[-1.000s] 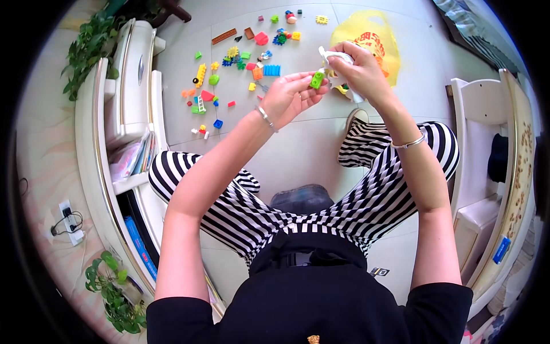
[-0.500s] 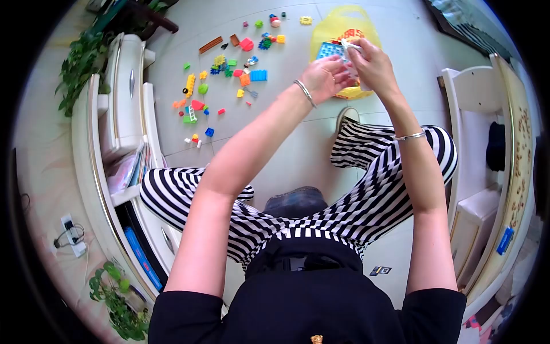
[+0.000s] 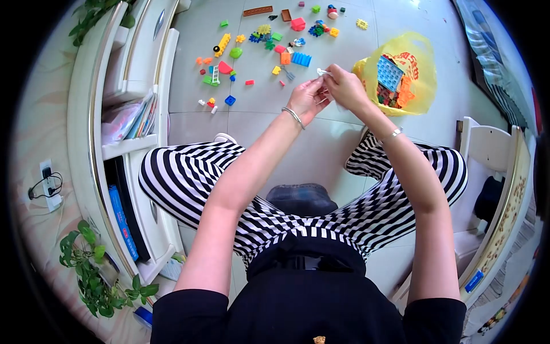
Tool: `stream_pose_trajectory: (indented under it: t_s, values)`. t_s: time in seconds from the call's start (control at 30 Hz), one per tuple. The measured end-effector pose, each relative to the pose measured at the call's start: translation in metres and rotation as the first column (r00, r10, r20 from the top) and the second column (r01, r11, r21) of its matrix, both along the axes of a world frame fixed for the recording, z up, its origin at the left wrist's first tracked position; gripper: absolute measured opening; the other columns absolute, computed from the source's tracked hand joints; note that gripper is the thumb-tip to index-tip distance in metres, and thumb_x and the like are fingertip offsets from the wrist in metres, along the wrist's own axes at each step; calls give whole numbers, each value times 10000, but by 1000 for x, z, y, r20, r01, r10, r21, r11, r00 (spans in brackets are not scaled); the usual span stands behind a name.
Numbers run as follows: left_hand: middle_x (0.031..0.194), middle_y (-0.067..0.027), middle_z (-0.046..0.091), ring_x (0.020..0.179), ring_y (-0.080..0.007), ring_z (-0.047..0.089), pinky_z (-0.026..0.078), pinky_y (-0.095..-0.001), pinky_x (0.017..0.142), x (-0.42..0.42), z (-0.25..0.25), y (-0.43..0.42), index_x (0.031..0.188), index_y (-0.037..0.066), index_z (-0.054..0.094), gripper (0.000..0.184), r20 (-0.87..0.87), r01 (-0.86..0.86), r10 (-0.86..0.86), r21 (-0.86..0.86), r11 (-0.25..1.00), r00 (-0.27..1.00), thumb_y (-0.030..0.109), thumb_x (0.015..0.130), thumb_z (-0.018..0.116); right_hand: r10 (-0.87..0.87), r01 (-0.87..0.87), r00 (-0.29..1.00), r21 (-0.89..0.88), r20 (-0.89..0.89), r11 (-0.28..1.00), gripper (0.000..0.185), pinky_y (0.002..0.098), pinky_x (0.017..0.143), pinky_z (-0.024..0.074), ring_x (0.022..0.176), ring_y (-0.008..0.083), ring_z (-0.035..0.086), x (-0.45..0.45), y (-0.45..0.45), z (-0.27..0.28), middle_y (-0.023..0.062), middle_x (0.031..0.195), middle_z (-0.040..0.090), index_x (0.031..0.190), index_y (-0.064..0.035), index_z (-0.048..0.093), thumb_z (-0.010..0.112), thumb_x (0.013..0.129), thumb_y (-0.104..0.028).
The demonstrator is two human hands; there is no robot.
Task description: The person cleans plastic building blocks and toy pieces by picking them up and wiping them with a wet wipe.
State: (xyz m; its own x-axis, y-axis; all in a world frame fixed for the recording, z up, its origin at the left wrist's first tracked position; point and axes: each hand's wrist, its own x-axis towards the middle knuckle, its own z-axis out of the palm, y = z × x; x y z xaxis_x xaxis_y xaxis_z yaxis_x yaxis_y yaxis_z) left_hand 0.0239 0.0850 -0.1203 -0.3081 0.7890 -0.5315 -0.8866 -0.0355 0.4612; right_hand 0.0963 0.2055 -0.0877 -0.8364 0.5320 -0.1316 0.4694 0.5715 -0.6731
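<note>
My right hand (image 3: 347, 89) pinches a small white piece (image 3: 323, 72) whose kind I cannot make out; its tip sticks out past the fingers. My left hand (image 3: 308, 101) meets it from the left, thumb and fingers closed together at the fingertips; what they grip is hidden. To the right of both hands stands an open yellow plastic bag (image 3: 424, 86) with red print, holding a light-blue studded plate (image 3: 389, 73) and orange pieces (image 3: 404, 92). Several loose toy bricks lie beyond my left hand, among them a blue ridged brick (image 3: 301, 59) and a small grey fork-shaped piece (image 3: 287, 73).
More toy pieces are spread over the tiled floor, including a yellow one (image 3: 222, 45), a white ladder (image 3: 216, 74) and a brown strip (image 3: 258, 11). A white cabinet (image 3: 129, 150) runs along the left. At the right is a white chair (image 3: 487, 140). A dark low seat (image 3: 302, 199) is between my legs.
Both hands have moved away from over the yellow bag and come together to its left. The white piece is still in my right hand. The view has shifted, showing more of the bag's inside.
</note>
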Motion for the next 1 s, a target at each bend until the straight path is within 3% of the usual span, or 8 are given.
stream_pose_trajectory:
  t_s: [0.2, 0.33, 0.4, 0.47, 0.53, 0.67, 0.8, 1.0]
  values:
    - [805, 16, 588, 742, -119, 586, 481, -287, 697, -58, -83, -24, 1005, 110, 585, 151, -70, -208, 196, -290, 934, 978, 187, 883, 627, -95, 105, 993, -192, 64, 976, 312, 431, 746, 488, 832, 382, 633, -69, -21, -77, 219, 859, 653, 997, -18, 611, 551, 871, -298]
    - [890, -34, 662, 790, -114, 630, 498, -273, 661, -99, -154, -27, 950, 64, 634, 143, -488, -268, -21, -514, 815, 872, 140, 834, 667, -260, 287, 958, -344, 123, 894, 305, 411, 747, 492, 821, 359, 644, -91, -33, -137, 222, 864, 656, 1012, -8, 609, 557, 869, -273]
    - [901, -43, 675, 784, -158, 642, 517, -303, 705, -117, -182, -26, 1003, 33, 627, 215, -779, -387, -377, -591, 707, 501, 85, 798, 669, -296, 316, 949, -353, 110, 881, 296, 405, 743, 494, 816, 349, 648, -100, -35, -158, 220, 868, 658, 1012, -9, 610, 558, 868, -262]
    - [1029, -78, 641, 844, -203, 639, 516, -328, 781, -135, -194, -22, 1107, 40, 586, 349, -735, -320, -508, -663, 677, 449, 48, 768, 665, -320, 352, 935, -484, 150, 801, 287, 397, 738, 494, 810, 335, 650, -109, -36, -173, 213, 872, 661, 1008, -8, 607, 561, 867, -254]
    - [1161, -115, 551, 941, -238, 615, 506, -354, 831, -149, -179, -10, 1201, 90, 535, 453, -655, -236, -735, -753, 614, 177, 37, 767, 654, -302, 341, 940, -482, 160, 807, 293, 381, 732, 495, 788, 302, 651, -114, -35, -191, 194, 849, 665, 1000, -5, 611, 565, 866, -261]
    - [1197, -112, 503, 1023, -311, 574, 491, -403, 858, -167, -204, -1, 1227, 136, 517, 479, -592, -168, -786, -769, 617, -179, 66, 773, 653, -315, 355, 933, -577, 173, 735, 297, 362, 714, 495, 763, 265, 645, -121, -33, -200, 177, 819, 663, 972, 8, 616, 564, 853, -259]
    - [1213, -112, 501, 1032, -312, 570, 491, -405, 854, -172, -204, 4, 1205, 141, 532, 445, -496, -96, -859, -856, 508, -124, 109, 781, 662, -309, 359, 932, -596, 189, 718, 299, 362, 698, 491, 751, 257, 640, -111, -35, -202, 172, 798, 659, 959, 13, 616, 557, 841, -254]
    - [1022, -133, 612, 936, -293, 623, 506, -389, 808, -161, -164, -17, 1067, 70, 555, 364, -586, -44, -758, -783, 621, -285, 198, 763, 708, -265, 295, 954, -557, 137, 776, 298, 367, 684, 487, 726, 258, 636, -90, -30, -166, 168, 779, 654, 960, 4, 618, 556, 841, -263]
